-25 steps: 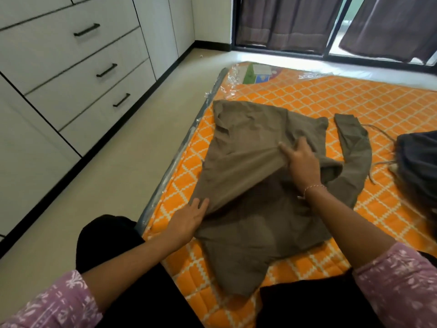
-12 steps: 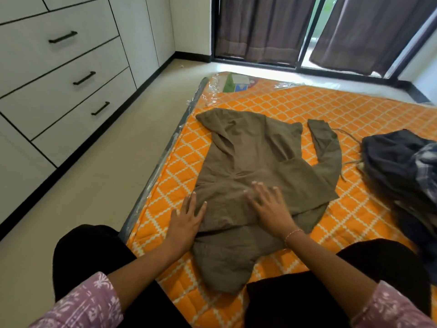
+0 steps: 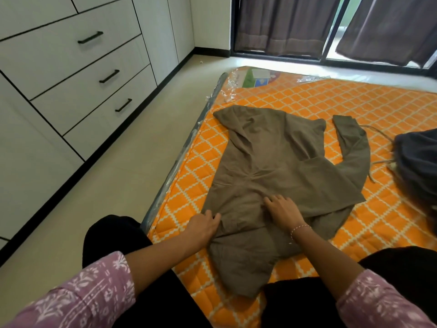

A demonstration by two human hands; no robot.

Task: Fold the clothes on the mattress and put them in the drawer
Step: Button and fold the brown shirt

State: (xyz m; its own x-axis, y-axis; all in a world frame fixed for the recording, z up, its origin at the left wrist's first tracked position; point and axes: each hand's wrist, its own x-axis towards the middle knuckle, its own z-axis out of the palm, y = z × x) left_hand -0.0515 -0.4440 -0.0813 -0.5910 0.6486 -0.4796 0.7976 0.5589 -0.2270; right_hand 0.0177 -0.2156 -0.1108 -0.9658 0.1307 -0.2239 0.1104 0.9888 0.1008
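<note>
Left hand [image 3: 203, 226] pinches the brown garment's [image 3: 279, 166] edge; right hand [image 3: 282, 213] presses flat, fingers spread

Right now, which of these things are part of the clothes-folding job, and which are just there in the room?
Part of the job:
olive-brown garment
dark clothes pile
orange mattress
drawers
left hand
right hand

Just there:
dark curtains
plastic wrap on the mattress edge

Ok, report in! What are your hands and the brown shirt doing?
Left hand grips brown shirt's left edge. Right hand flat on its middle. Shirt half folded on orange mattress. Drawers shut.
</note>
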